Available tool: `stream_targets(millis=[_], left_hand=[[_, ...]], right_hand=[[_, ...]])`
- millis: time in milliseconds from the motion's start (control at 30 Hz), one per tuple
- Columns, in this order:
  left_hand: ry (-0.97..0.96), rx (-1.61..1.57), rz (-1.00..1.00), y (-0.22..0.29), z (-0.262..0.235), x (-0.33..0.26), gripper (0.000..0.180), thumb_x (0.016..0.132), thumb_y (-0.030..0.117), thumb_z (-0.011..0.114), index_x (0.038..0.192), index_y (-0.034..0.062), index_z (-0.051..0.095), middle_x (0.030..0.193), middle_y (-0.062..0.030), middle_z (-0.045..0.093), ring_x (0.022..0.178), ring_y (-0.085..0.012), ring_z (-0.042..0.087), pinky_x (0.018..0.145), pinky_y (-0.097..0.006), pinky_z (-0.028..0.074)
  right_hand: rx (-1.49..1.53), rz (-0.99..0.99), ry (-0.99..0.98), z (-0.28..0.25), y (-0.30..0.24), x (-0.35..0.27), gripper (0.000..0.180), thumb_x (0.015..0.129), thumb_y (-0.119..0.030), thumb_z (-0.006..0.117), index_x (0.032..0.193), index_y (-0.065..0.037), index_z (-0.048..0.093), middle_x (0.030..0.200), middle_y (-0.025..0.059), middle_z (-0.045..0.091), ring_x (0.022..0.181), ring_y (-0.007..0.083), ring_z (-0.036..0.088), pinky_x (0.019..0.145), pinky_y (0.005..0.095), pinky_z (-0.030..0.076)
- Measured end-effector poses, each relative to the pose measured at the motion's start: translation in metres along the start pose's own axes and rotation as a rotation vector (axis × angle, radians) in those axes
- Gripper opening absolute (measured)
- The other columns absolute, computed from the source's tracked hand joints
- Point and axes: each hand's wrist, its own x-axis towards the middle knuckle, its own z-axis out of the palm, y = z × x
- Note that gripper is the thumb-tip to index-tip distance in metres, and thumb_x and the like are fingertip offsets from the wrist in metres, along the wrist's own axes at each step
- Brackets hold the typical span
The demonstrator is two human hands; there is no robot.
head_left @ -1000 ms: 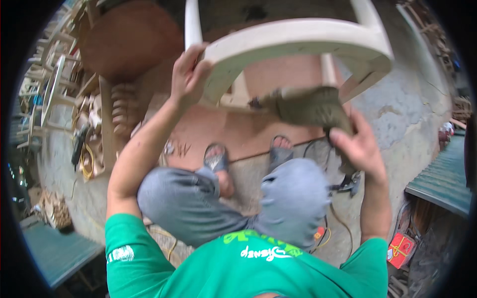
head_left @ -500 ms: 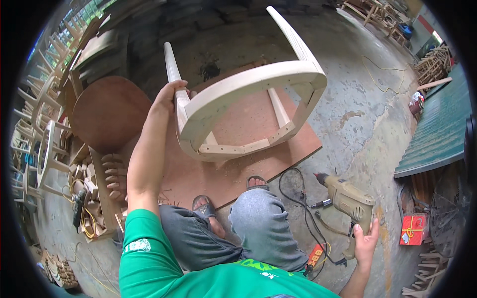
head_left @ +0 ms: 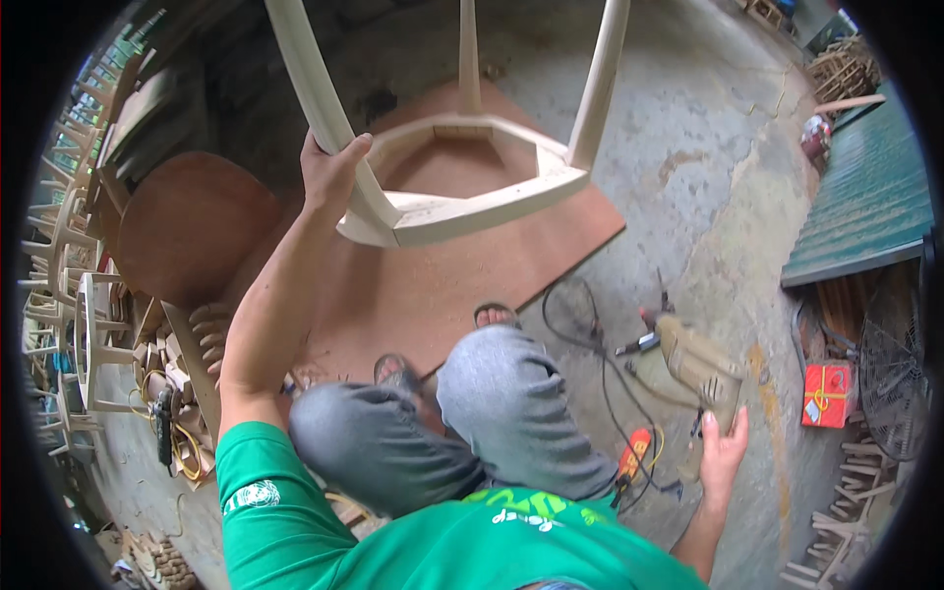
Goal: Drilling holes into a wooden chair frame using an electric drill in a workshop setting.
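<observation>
My left hand (head_left: 332,175) is closed around one leg of a pale bare-wood chair frame (head_left: 482,209). The frame is tipped over, its ring-shaped seat rim low and three visible legs rising toward the far edge of the view. It is over a reddish-brown board (head_left: 433,285) on the floor; whether it touches the board I cannot tell. To the right, my right hand (head_left: 723,450) is closed at the handle of a tan power drill (head_left: 700,369), which is slightly blurred. The drill's nose points to the far left, and part of its handle is hidden.
A black cord (head_left: 605,393) and an orange item (head_left: 634,450) lie beside my right knee. A round brown panel (head_left: 192,226) leans at left near wooden blocks (head_left: 177,383). Stacked chair frames (head_left: 74,324) line the left; a green corrugated sheet (head_left: 865,197) sits at right.
The chair frame has been turned in my left hand, so its legs now rise and its rim lies lower. The drill and my right hand have shifted slightly away from me.
</observation>
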Motion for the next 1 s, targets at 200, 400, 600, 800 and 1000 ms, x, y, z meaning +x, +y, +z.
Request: stream_targets(millis=[200, 400, 600, 800, 1000], left_hand=[[-0.018, 0.168, -0.004, -0.122, -0.034, -0.094, 0.03, 0.078, 0.014, 0.083, 0.097, 0.0029, 0.063, 0.093, -0.0054, 0.063, 0.083, -0.015, 0.061, 0.077, -0.031, 0.051], [0.019, 0.212, -0.037, -0.189, -0.052, -0.154, 0.032, 0.08, 0.013, 0.083, 0.104, 0.0016, 0.063, 0.096, -0.0056, 0.061, 0.088, -0.0145, 0.059, 0.08, -0.029, 0.05], [0.067, 0.106, -0.135, -0.191, -0.054, -0.165, 0.042, 0.085, 0.011, 0.078, 0.119, 0.0013, 0.055, 0.097, -0.0057, 0.06, 0.084, -0.0114, 0.06, 0.074, -0.026, 0.051], [0.009, 0.202, -0.21, -0.194, -0.056, -0.164, 0.046, 0.088, 0.008, 0.076, 0.125, 0.0021, 0.051, 0.119, -0.0076, 0.059, 0.108, -0.0155, 0.056, 0.097, -0.03, 0.045], [0.056, 0.206, -0.101, -0.2, -0.055, -0.163, 0.042, 0.087, 0.012, 0.077, 0.121, 0.0023, 0.055, 0.105, -0.0071, 0.059, 0.097, -0.015, 0.06, 0.086, -0.029, 0.05]], right_hand=[[0.054, -0.111, -0.285, 0.086, -0.018, 0.035, 0.028, 0.096, 0.0, 0.063, 0.123, 0.004, 0.057, 0.112, 0.0056, 0.065, 0.096, 0.0094, 0.06, 0.083, 0.0241, 0.049], [0.072, -0.113, -0.436, 0.185, -0.032, 0.077, 0.021, 0.096, -0.002, 0.065, 0.115, 0.004, 0.06, 0.101, 0.0035, 0.068, 0.088, 0.0068, 0.058, 0.077, 0.0238, 0.049], [-0.056, -0.177, -0.521, 0.236, -0.018, 0.109, 0.018, 0.095, -0.01, 0.068, 0.106, 0.004, 0.063, 0.089, 0.0014, 0.068, 0.079, 0.0058, 0.056, 0.069, 0.0241, 0.047], [-0.048, -0.095, -0.523, 0.237, -0.015, 0.12, 0.019, 0.096, -0.01, 0.067, 0.11, 0.002, 0.062, 0.093, 0.0026, 0.069, 0.082, 0.0058, 0.058, 0.071, 0.0238, 0.048], [-0.017, -0.043, -0.509, 0.239, -0.017, 0.126, 0.02, 0.097, -0.01, 0.065, 0.112, 0.002, 0.061, 0.095, 0.0038, 0.07, 0.085, 0.0072, 0.062, 0.074, 0.024, 0.05]])
